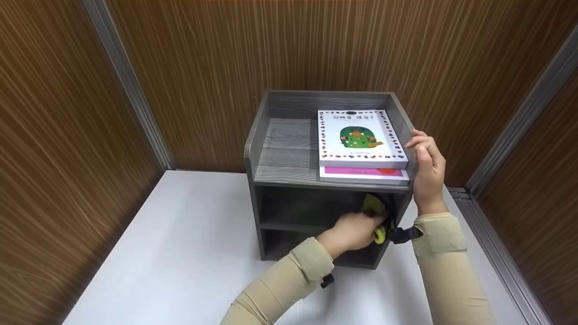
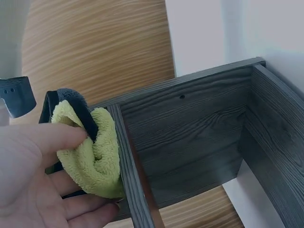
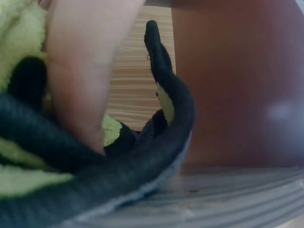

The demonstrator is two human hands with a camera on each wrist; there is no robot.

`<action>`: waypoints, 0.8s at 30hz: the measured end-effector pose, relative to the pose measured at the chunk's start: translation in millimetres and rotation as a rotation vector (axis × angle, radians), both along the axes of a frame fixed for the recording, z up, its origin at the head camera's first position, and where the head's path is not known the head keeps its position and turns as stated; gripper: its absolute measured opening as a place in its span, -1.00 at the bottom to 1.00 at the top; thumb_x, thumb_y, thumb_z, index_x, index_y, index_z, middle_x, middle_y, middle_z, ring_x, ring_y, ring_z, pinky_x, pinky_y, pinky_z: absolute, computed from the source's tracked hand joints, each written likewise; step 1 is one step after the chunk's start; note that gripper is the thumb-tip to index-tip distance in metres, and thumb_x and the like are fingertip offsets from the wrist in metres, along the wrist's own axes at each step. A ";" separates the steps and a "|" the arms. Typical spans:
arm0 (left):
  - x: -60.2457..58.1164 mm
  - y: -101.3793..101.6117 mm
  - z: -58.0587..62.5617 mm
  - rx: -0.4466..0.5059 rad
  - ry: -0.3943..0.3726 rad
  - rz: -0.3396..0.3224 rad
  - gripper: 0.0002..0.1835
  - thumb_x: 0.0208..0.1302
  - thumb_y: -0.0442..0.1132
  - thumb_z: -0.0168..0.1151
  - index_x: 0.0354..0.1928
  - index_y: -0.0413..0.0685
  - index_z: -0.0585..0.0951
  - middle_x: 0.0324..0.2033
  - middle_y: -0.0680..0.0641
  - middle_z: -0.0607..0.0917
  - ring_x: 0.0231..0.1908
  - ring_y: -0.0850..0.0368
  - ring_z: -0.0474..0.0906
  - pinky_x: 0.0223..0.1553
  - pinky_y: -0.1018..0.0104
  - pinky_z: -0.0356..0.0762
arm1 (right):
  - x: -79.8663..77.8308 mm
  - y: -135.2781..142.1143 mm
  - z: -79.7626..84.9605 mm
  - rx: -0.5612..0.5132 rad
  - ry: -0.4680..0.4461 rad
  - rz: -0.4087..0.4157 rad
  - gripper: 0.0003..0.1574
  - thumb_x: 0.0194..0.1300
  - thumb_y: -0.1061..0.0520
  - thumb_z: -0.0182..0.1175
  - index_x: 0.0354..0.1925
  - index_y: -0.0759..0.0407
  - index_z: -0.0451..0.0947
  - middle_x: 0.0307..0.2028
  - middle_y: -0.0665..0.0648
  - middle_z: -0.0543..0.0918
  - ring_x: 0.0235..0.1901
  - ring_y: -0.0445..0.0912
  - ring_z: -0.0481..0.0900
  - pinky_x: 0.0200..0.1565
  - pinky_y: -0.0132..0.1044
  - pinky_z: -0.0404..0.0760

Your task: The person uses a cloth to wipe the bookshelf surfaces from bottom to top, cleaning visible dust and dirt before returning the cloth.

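Observation:
A yellow-green and dark grey cleaning cloth [image 2: 90,152] with a black edge is bunched in my left hand [image 1: 354,231]. In the left wrist view the thumb pinches it from above against the fingers, and the cloth touches a board of the grey wooden shelf [image 1: 289,155]. My right hand [image 1: 429,164] grips the top edge of the shelf's right side panel with bent fingers. Close up in the right wrist view are the cloth's black edge [image 3: 156,142] and a finger pressed into it; the right hand's grip is not clear there.
Two books lie stacked on the shelf's top, a white one [image 1: 356,135] over a pink-covered one [image 1: 361,173]. The shelf stands on a white table [image 1: 189,234]. Wood-grain panels [image 1: 203,54] rise behind and at both sides.

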State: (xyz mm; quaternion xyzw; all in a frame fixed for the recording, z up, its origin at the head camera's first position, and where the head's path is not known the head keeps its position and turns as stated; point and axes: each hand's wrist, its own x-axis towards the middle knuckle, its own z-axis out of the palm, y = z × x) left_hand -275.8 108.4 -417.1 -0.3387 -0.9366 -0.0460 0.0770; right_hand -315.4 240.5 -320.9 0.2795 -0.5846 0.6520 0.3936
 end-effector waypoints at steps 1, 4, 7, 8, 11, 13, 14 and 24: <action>-0.9 0.5 -0.1 0.007 -0.008 0.002 -0.57 0.06 -0.10 0.06 0.04 0.29 0.34 -0.53 0.08 0.49 -0.60 0.21 0.41 -0.73 0.32 0.31 | 0.0 0.1 0.1 -0.009 -0.004 0.002 -0.69 0.12 0.30 -0.18 -0.67 0.48 0.15 -0.43 0.28 0.42 0.00 0.14 0.24 0.08 -0.20 0.10; -5.2 2.4 0.0 0.039 -0.026 0.017 -0.60 0.07 -0.08 0.05 0.02 0.24 0.36 -0.54 0.09 0.49 -0.59 0.22 0.39 -0.72 0.33 0.32 | -0.3 0.8 0.4 -0.015 -0.008 -0.006 -0.68 0.12 0.29 -0.17 -0.67 0.48 0.16 -0.43 0.28 0.42 0.01 0.13 0.25 0.08 -0.20 0.10; -10.6 4.6 -1.8 0.065 -0.029 0.028 -0.60 0.09 -0.08 0.02 0.03 0.17 0.36 -0.52 0.09 0.50 -0.57 0.24 0.40 -0.70 0.35 0.34 | -0.2 0.9 0.1 -0.014 -0.011 -0.012 -0.68 0.12 0.28 -0.17 -0.67 0.48 0.15 -0.43 0.29 0.41 0.00 0.12 0.25 0.08 -0.20 0.10; -12.2 5.0 -2.3 0.066 -0.024 0.034 -0.58 0.10 -0.08 0.01 0.06 0.15 0.33 -0.49 0.09 0.51 -0.56 0.24 0.41 -0.69 0.35 0.36 | -0.1 0.5 -0.1 -0.014 -0.014 -0.011 -0.68 0.12 0.28 -0.18 -0.67 0.48 0.15 -0.43 0.29 0.41 0.00 0.12 0.25 0.08 -0.20 0.10; -17.7 5.5 -4.4 0.074 -0.009 0.060 -0.50 0.12 -0.06 0.00 0.15 0.14 0.24 -0.36 0.06 0.54 -0.47 0.23 0.46 -0.60 0.34 0.41 | -0.4 0.1 -0.9 -0.002 -0.021 -0.013 -0.67 0.12 0.27 -0.17 -0.67 0.49 0.14 -0.42 0.30 0.41 0.01 0.12 0.25 0.08 -0.20 0.11; -21.7 5.2 -5.7 0.086 -0.010 0.083 -0.42 0.12 -0.05 0.01 0.21 0.18 0.14 -0.26 0.04 0.54 -0.41 0.20 0.48 -0.53 0.32 0.43 | -0.7 0.1 -1.3 0.013 -0.020 -0.021 -0.67 0.13 0.26 -0.17 -0.66 0.50 0.14 -0.41 0.30 0.41 0.01 0.12 0.24 0.07 -0.20 0.11; -23.5 5.0 -6.0 0.094 -0.011 0.090 -0.40 0.12 -0.06 0.02 0.22 0.19 0.11 -0.20 0.03 0.53 -0.38 0.18 0.49 -0.50 0.31 0.43 | -0.6 0.1 -1.5 0.015 -0.022 -0.023 -0.66 0.13 0.26 -0.17 -0.65 0.50 0.14 -0.41 0.31 0.41 0.01 0.11 0.24 0.07 -0.20 0.11; -39.2 13.4 -4.4 0.156 -0.157 0.164 -0.46 0.17 -0.07 -0.04 0.19 0.27 0.08 -0.10 0.06 0.47 -0.34 0.20 0.45 -0.38 0.31 0.43 | 1.6 0.3 0.1 0.001 -0.042 -0.029 -0.68 0.12 0.28 -0.18 -0.65 0.51 0.16 -0.41 0.30 0.41 0.01 0.10 0.25 0.08 -0.21 0.11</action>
